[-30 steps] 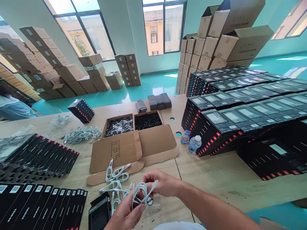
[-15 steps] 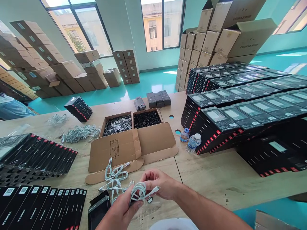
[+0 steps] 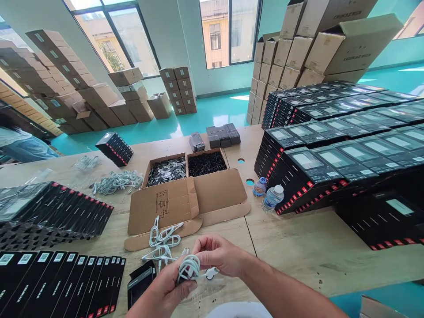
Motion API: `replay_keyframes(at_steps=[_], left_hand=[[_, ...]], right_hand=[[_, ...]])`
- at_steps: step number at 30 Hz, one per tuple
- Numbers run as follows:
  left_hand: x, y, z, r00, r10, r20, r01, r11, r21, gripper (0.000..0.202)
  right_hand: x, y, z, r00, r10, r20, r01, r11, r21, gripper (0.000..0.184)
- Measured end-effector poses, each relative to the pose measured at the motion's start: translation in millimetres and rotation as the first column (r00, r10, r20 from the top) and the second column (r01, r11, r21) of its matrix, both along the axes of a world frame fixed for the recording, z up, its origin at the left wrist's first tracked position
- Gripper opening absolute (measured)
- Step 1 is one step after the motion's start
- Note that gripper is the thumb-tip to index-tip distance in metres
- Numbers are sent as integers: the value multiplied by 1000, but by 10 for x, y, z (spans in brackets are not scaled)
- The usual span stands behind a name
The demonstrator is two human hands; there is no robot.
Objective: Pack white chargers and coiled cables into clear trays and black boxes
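Here's the white cable (image 3: 189,267), a small coil above the table (image 3: 285,247), clasped between the thumb and fingers of the left hand (image 3: 170,282). The right hand (image 3: 220,258) curls in close at the coil's right edge; whether it pinches a strand, I can't tell. The plug end (image 3: 212,271) points rightward, just below the right hand, nearer to it than to the left.
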State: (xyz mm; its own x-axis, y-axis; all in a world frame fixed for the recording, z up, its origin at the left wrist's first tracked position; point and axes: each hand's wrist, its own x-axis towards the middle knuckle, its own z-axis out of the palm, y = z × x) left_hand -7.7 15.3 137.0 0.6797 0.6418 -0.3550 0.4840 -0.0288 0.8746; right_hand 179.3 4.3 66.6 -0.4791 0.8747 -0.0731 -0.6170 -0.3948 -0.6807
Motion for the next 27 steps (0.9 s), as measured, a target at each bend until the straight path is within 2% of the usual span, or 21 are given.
replay_keyframes(at_steps=[3, 6, 8, 10, 13, 15, 17, 19, 21, 23, 25, 27], left_hand=[[17, -57, -143, 991, 121, 59, -109, 978, -179, 40], [54, -122, -328, 957, 265, 121, -202, 903, -378, 49], [93, -157, -419, 922, 360, 140, -269, 859, -436, 51], [143, -177, -471, 880, 455, 138, -354, 820, -451, 52], [226, -185, -506, 829, 546, 122, -467, 796, -386, 52], [284, -189, -524, 832, 541, 121, -483, 815, -321, 51], [341, -203, -537, 837, 531, 133, -474, 824, -310, 49], [391, -227, -539, 795, 587, 153, -498, 775, -389, 52], [425, -253, -533, 720, 673, 170, -523, 686, -506, 54], [443, -277, -537, 668, 718, 193, -503, 628, -594, 50], [447, -297, -573, 657, 724, 212, -467, 611, -640, 45], [433, -310, -659, 691, 692, 206, -427, 622, -656, 50]], right_hand=[[-44, 17, -20, 991, -96, 94, 88, 993, 83, 44], [-2, 42, 7, 959, -168, 229, 120, 971, 209, 40], [69, 48, 39, 932, -184, 311, 91, 953, 289, 36], [129, 38, 59, 927, -176, 332, 67, 946, 316, 37], [112, -6, 24, 954, -159, 256, 103, 970, 219, 34], [19, -39, -33, 956, -178, 235, 159, 983, 95, 45], [-99, -58, -82, 952, -189, 240, 198, 980, -14, 56], [-192, -61, -96, 954, -222, 200, 240, 968, -72, 48], [-239, -58, -75, 961, -253, 116, 267, 955, -131, 40], [-253, -57, -47, 960, -274, 57, 280, 939, -201, 43], [-261, -55, -41, 955, -292, 44, 294, 928, -227, 45], [-268, -45, -75, 943, -327, 60, 332, 920, -207, 50]])
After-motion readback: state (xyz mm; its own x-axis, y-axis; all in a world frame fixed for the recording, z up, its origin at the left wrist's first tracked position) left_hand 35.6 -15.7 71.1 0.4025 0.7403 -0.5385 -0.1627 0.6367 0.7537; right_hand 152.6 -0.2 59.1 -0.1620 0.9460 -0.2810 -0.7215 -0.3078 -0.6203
